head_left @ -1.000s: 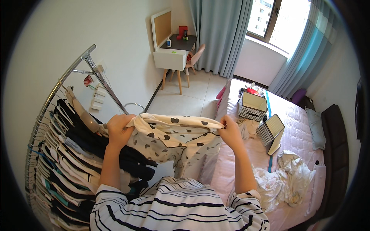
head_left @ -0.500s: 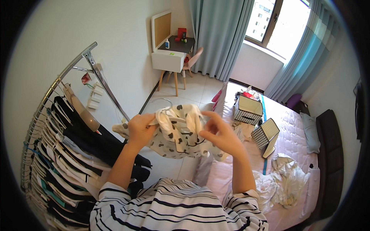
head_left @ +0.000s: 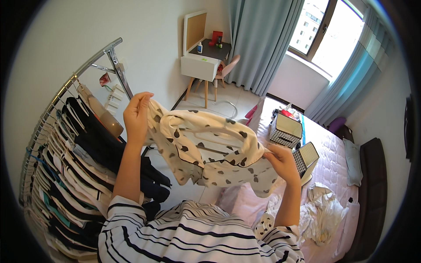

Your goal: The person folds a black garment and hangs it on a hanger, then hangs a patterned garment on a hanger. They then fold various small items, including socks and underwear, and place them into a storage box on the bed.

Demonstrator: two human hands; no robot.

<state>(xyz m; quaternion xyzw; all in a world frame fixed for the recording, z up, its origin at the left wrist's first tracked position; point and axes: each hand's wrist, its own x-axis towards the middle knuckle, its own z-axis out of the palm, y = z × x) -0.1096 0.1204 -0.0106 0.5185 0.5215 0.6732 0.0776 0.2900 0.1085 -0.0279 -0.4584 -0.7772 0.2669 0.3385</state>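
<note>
A cream shirt [head_left: 182, 149] with dark heart-like spots and dark piping is stretched out in front of me at chest height. My left hand [head_left: 138, 115] pinches one shoulder, raised higher than the other side. On the opposite shoulder, my right hand [head_left: 284, 161] has its fingers closed over the cloth. Inside the open collar shows part of a hanger [head_left: 215, 148], and its metal hook [head_left: 232, 106] stands up beyond the neckline. The shirt's lower part droops out of clear sight. More spotted cloth [head_left: 264, 225] shows beside my right forearm.
To the left stands a metal clothes rack [head_left: 85, 65] packed with hung garments. On the right, a bed [head_left: 331, 144] bears two checkered boxes [head_left: 285, 136] and crumpled white cloth [head_left: 322, 210]. A small desk [head_left: 199, 68] and pink chair [head_left: 228, 68] stand at the far wall.
The bunched shirt has been spread wide. My left hand has moved up and left, my right hand right and slightly down, now gripping the shoulder. The hook has shifted right.
</note>
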